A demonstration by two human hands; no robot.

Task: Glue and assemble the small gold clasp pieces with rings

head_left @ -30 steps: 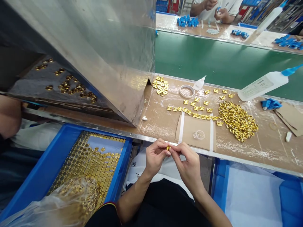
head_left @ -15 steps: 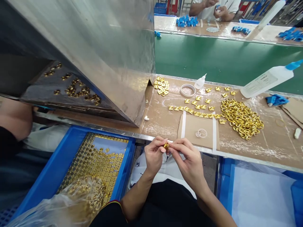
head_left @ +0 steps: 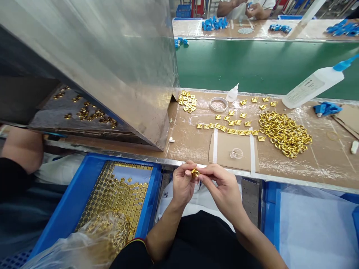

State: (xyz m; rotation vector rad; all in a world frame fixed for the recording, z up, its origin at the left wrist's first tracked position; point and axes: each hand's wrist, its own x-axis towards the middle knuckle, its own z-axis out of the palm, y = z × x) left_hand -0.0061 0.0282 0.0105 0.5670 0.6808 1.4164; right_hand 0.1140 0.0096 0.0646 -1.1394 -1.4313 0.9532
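Observation:
A small gold ring (head_left: 195, 172) is pinched between my two hands, just off the front edge of the bench. My left hand (head_left: 183, 184) is closed on one side of it, and the fingers of my right hand (head_left: 221, 186) grip the other side. Fingertips hide part of the piece. Beyond my hands lies a cardboard pad (head_left: 231, 145) with white tape strips and clear thin rings (head_left: 236, 153) on it. Behind the pad runs a row of gold pieces with square tops (head_left: 230, 131). A heap of gold rings (head_left: 286, 134) lies to the right.
A slanted metal housing (head_left: 134, 74) covers the bench's left side. A blue tray (head_left: 63, 203) holds gold square pieces and a plastic bag (head_left: 103, 231) of rings. A small glue bottle (head_left: 232, 93), a tape roll (head_left: 219, 104) and a large bottle (head_left: 314, 87) stand farther back. Co-workers sit opposite and at left.
My hands still hold the gold ring, which has turned a little between my fingers. The whole view has shifted slightly.

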